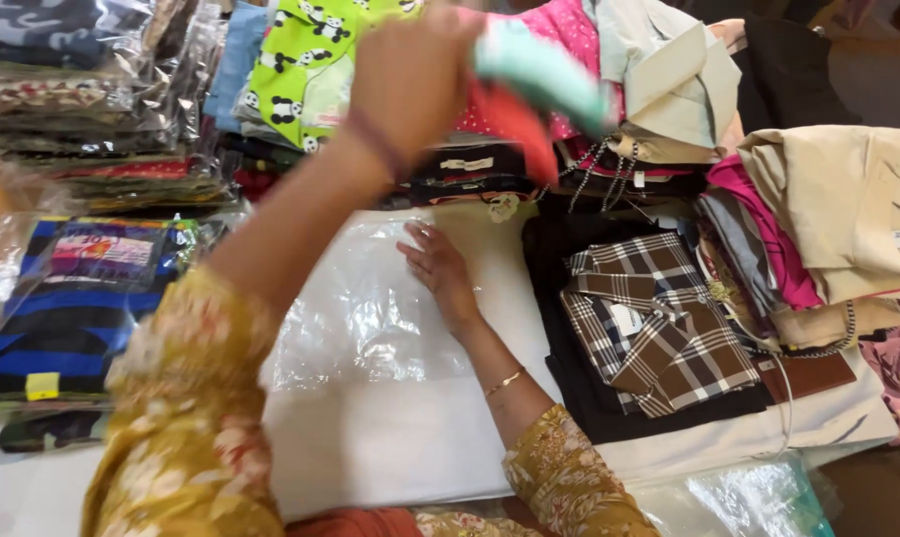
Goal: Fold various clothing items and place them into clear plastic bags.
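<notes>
Landmark: clear plastic bag (370, 308), lying flat and crinkled on the white sheet (390, 438) that covers the bench.

Right hand (440, 270): palm down, fingers spread and released, resting on the upper right edge of the bag. A thin gold bangle (505, 382) sits on the wrist below it.

Left hand (410, 75): raised well above the bag, motion-blurred. Fingers clenched around a bundle of cloth, mint-green piece (540, 70) on top, red-orange piece (515, 124) hanging beneath. Both sleeves are mustard yellow with a floral print.

Right of the bag: a folded brown-and-white plaid shirt (654, 323) with a small white rectangular tag at its middle, lying on a black garment (569, 378).

Left of the bag: a blue-and-black striped garment in a clear packet (72, 318), carrying a rectangular multicolour label near its top and a small yellow square sticker at its lower left. Above that, a stack of further clear packets (92, 99) holding patterned cloth.

Beyond the bag: a lime-green fabric with panda print (306, 70), a pink dotted fabric (559, 25), and dark folded items with pale rectangular labels (467, 164).

Far right of the bag: beige garments (848, 209) piled over magenta cloth (768, 239).
</notes>
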